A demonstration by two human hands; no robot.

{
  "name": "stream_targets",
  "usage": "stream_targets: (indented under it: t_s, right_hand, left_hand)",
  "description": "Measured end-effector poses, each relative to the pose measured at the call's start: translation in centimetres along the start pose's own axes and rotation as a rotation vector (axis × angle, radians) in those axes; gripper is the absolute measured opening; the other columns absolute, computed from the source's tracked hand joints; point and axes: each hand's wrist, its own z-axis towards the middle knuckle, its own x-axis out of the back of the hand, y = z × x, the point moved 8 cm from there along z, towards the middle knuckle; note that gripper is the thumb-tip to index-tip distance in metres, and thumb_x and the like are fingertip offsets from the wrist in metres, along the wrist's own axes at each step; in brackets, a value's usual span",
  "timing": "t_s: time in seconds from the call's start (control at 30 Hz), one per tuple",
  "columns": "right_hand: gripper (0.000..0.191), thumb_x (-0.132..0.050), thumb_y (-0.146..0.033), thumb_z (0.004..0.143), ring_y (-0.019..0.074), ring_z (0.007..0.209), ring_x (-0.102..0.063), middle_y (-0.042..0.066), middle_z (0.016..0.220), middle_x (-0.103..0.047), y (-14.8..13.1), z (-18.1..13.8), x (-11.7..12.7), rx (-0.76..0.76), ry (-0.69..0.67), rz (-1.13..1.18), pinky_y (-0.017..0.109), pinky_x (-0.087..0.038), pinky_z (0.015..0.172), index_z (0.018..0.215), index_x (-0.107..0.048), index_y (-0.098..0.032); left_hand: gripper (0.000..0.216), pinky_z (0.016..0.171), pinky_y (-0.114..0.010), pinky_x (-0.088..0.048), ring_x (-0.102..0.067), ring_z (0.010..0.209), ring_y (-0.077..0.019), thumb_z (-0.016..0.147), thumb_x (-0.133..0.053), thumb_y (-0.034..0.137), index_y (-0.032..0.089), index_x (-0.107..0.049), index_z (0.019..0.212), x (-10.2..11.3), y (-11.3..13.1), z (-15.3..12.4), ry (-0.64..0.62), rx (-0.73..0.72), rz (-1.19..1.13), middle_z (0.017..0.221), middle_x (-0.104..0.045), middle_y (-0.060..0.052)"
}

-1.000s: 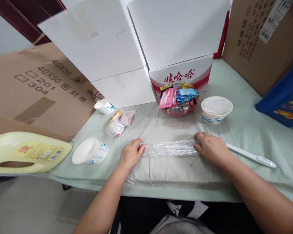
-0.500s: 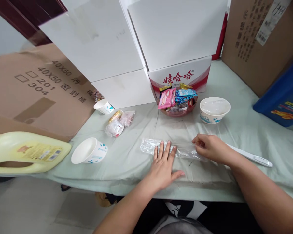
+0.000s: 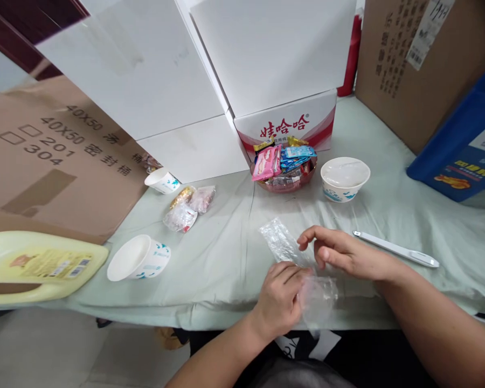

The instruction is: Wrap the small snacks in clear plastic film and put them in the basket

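Note:
A clear plastic bag is bunched up near the front edge of the table. My left hand is closed around its middle, so one end lies on the cloth ahead and the other hangs out to the right over the edge. Just above and to the right, my right hand has its fingers apart and seems to hold nothing. A white box cutter lies on the cloth to the right of that hand.
A pink bowl of wrapped snacks stands at the back beside a paper bowl. Small filled bags and another paper bowl are at left. A yellow jug, a blue jug and cartons flank the table.
My left hand went from lying flat on the plastic bag to gripping it, lifting and turning it toward me. My right hand opened and let go of the bag's right end.

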Motion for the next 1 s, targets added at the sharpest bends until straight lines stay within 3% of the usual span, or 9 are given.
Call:
stream_targets:
  t_s: [0.13, 0.2, 0.3, 0.43, 0.57, 0.7, 0.83, 0.9, 1.0]
  right_hand:
    - [0.073, -0.030, -0.068, 0.093, 0.0133, 0.062, -0.059, 0.010, 0.098, -0.066, 1.9, 0.5, -1.1, -0.098, -0.169, -0.130, 0.031, -0.047, 0.070, 0.137, -0.042, -0.012]
    - [0.074, -0.044, -0.064, 0.091, 0.0144, 0.062, -0.060, 0.008, 0.091, -0.068, 3.2, 0.7, -1.6, -0.211, -0.210, -0.224, 0.029, -0.046, 0.066, 0.141, -0.039, -0.010]
    - [0.071, -0.064, -0.049, 0.083, 0.0173, 0.071, -0.062, 0.006, 0.089, -0.069, 4.7, 1.3, -1.4, -0.336, -0.091, -0.353, 0.026, -0.043, 0.064, 0.139, -0.043, -0.011]
    - [0.061, -0.058, -0.028, 0.083, 0.0174, 0.070, -0.062, 0.005, 0.083, -0.071, 5.4, 1.8, -1.4, -0.380, 0.021, -0.397, 0.027, -0.042, 0.064, 0.139, -0.044, -0.010]
    - [0.064, -0.053, -0.019, 0.082, 0.0167, 0.064, -0.061, 0.002, 0.071, -0.069, 5.3, 1.8, -1.4, -0.413, 0.047, -0.402, 0.026, -0.041, 0.064, 0.143, -0.039, -0.007]
    - [0.065, -0.050, -0.016, 0.080, 0.0159, 0.060, -0.061, -0.001, 0.064, -0.067, 5.0, 1.7, -1.3, -0.424, 0.053, -0.389, 0.025, -0.041, 0.063, 0.143, -0.039, -0.008]
    - [0.065, -0.050, -0.015, 0.080, 0.0157, 0.061, -0.062, -0.001, 0.064, -0.067, 5.4, 1.8, -1.4, -0.424, 0.057, -0.376, 0.025, -0.041, 0.063, 0.144, -0.038, -0.008]
    - [0.064, -0.050, -0.016, 0.081, 0.0158, 0.061, -0.062, -0.001, 0.063, -0.067, 5.5, 1.8, -1.5, -0.419, 0.061, -0.382, 0.025, -0.041, 0.064, 0.144, -0.038, -0.008]
    - [0.063, -0.053, -0.019, 0.083, 0.0174, 0.067, -0.063, 0.002, 0.070, -0.069, 5.2, 1.7, -1.3, -0.387, 0.082, -0.432, 0.026, -0.043, 0.065, 0.144, -0.038, -0.008]
  left_hand:
    - [0.026, 0.087, -0.036, -0.053, -0.065, 0.097, -0.0204, 0.093, -0.047, 0.022, 0.020, -0.058, 0.116, 1.1, -2.9, 0.2, -0.006, 0.251, -0.316, 0.103, -0.070, -0.007]
    - [0.030, 0.082, -0.033, -0.054, -0.067, 0.092, -0.0189, 0.091, -0.052, 0.025, 0.018, -0.052, 0.120, 1.4, -5.6, -0.1, 0.067, 0.490, -0.454, 0.104, -0.069, -0.007]
    - [0.043, 0.070, -0.028, -0.055, -0.068, 0.080, -0.0157, 0.084, -0.060, 0.024, 0.018, -0.044, 0.124, 1.2, -8.9, -0.4, 0.167, 0.743, -0.628, 0.098, -0.069, -0.005]
    - [0.064, 0.062, -0.025, -0.054, -0.068, 0.077, -0.0166, 0.078, -0.068, 0.021, 0.018, -0.036, 0.133, 0.1, -10.8, 0.1, 0.177, 0.867, -0.761, 0.097, -0.070, -0.006]
    - [0.088, 0.054, -0.023, -0.054, -0.068, 0.074, -0.0159, 0.078, -0.067, 0.016, 0.023, -0.014, 0.148, -0.3, -11.4, 0.0, 0.167, 0.937, -0.718, 0.108, -0.067, -0.009]
    - [0.090, 0.057, -0.026, -0.055, -0.062, 0.060, -0.0095, 0.079, -0.067, 0.018, 0.023, -0.012, 0.150, 2.5, -10.9, 0.4, 0.229, 0.789, -0.294, 0.112, -0.061, -0.008]
    - [0.047, 0.077, -0.037, -0.056, -0.063, 0.078, -0.0174, 0.084, -0.063, 0.023, 0.016, -0.049, 0.128, 6.0, -7.4, 1.7, 0.376, 0.347, 0.273, 0.109, -0.058, -0.011]
    - [0.021, 0.087, -0.041, -0.053, -0.062, 0.096, -0.0227, 0.089, -0.056, 0.021, 0.017, -0.060, 0.109, 4.6, -6.0, 2.5, 0.194, 0.132, 0.323, 0.105, -0.061, -0.011]
    - [0.026, 0.103, -0.047, -0.045, -0.052, 0.123, -0.0286, 0.092, -0.053, 0.024, 0.018, -0.061, 0.115, 1.5, -5.9, 2.8, -0.135, 0.033, 0.292, 0.124, -0.060, -0.012]
